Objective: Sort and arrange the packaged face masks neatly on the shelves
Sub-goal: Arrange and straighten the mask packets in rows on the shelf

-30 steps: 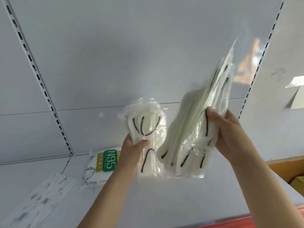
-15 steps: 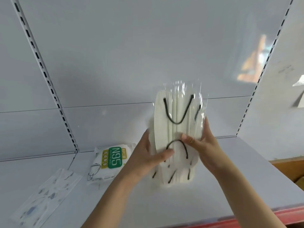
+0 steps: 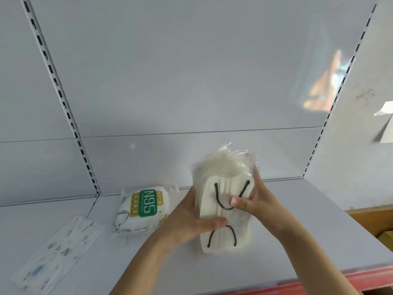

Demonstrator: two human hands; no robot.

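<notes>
Both my left hand (image 3: 191, 218) and right hand (image 3: 253, 203) clamp the white mask packs (image 3: 225, 211) mid-frame; square edges, then lower flat onto shelf (image 3: 297, 226), right of N95 pack (image 3: 144, 207).

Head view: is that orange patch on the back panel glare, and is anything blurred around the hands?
Head view: the orange patch looks like a reflection on the glossy back panel, not an object. Head view: the clear wrap atop the white mask stack is smeared and shiny, and the left hand is slightly soft. Head view: the slotted uprights lean outward, likely wide-angle distortion.
</notes>
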